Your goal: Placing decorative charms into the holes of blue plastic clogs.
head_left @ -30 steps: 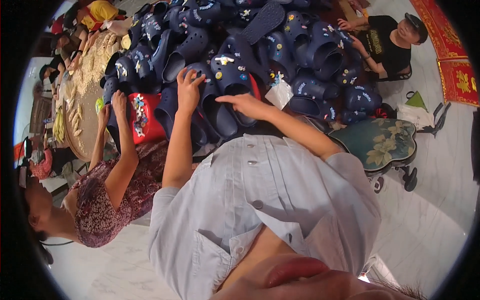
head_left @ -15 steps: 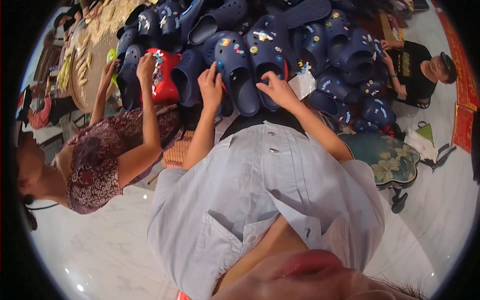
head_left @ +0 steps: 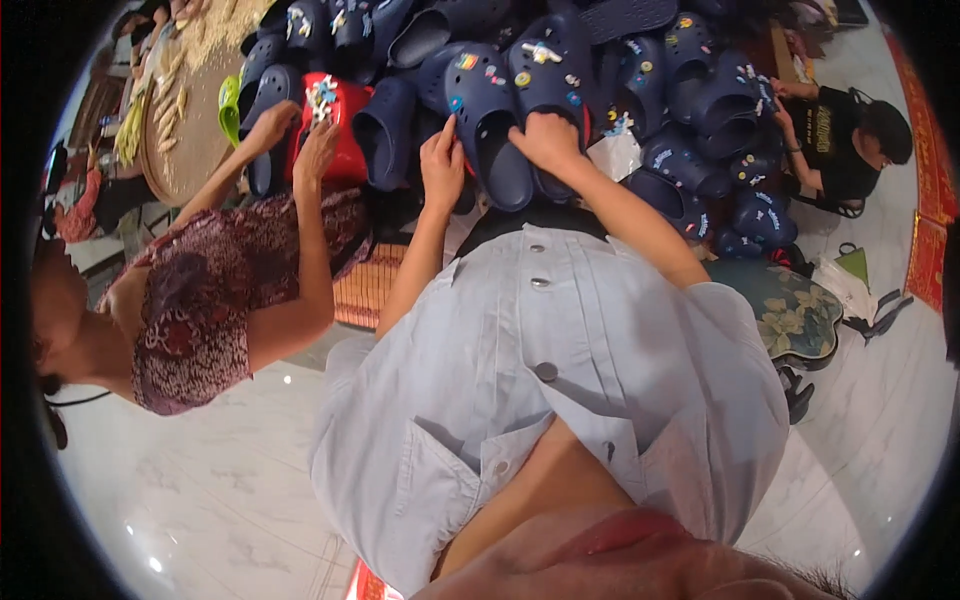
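A heap of navy clogs (head_left: 610, 70) dotted with small coloured charms fills the top of the head view. My left hand (head_left: 443, 162) reaches up beside one navy clog (head_left: 492, 125), its fingertips at a small blue charm (head_left: 455, 103) on the clog's side. My right hand (head_left: 548, 140) grips the heel end of the clog beside it. My pale blue button shirt (head_left: 560, 380) covers the middle of the view.
A person in a patterned maroon top (head_left: 210, 290) stands on my left with both hands on a red clog (head_left: 340, 125). Behind them lies a round tray of pale pieces (head_left: 190, 120). Another person in black (head_left: 835, 140) sits at the right. A floral stool (head_left: 790, 310) stands on the marble floor.
The heap has come closer and lower in view. My hands have stayed on the navy clogs, the left fingertips shifting to a charm. The person on my left has brought a second hand to the red clog.
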### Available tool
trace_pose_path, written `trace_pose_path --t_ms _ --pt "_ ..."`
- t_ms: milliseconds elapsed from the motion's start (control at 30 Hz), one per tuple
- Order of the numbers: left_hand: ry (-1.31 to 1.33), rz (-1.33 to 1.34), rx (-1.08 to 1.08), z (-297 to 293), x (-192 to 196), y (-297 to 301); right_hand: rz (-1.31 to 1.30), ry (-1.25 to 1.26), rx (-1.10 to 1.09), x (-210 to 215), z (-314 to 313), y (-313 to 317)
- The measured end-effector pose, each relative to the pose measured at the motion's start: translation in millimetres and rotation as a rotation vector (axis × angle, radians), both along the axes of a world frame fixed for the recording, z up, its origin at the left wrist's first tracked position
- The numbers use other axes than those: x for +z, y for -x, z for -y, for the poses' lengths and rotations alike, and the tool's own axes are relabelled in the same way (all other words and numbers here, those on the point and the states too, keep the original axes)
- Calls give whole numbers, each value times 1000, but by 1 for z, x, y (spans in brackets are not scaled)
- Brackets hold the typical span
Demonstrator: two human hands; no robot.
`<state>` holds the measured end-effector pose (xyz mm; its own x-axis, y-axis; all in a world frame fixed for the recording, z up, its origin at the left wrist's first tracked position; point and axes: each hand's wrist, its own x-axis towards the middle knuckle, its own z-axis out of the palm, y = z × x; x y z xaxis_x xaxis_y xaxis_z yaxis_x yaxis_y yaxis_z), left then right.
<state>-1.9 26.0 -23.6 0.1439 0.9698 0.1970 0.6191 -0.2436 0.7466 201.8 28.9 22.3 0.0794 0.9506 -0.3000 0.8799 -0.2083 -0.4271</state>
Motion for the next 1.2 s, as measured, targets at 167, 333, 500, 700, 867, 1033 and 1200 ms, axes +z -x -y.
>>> trace_pose_path --t_ms 167,333,500,700,867,1033,1200 --pt "48 113 -9 -3 0 -3 -17 -76 -79 4 1 -17" --pt "-16 60 -105 -10 5 -20 -84 -225 -237 16 7 -68" --pt "-193 -155 -251 -33 -9 -37 -50 -406 -448 13 35 -129" --pt "-413 -351 -284 -47 -19 -76 -103 -563 -817 -25 101 -207" --pt "-359 -475 -277 -35 -23 -95 -256 -689 -1164 -102 154 -269" --pt "-287 -471 -246 -32 -14 -111 -437 -870 -1542 -159 190 -338" --pt "-337 -472 -209 -25 -15 -105 -570 -645 -1719 -146 174 -354"
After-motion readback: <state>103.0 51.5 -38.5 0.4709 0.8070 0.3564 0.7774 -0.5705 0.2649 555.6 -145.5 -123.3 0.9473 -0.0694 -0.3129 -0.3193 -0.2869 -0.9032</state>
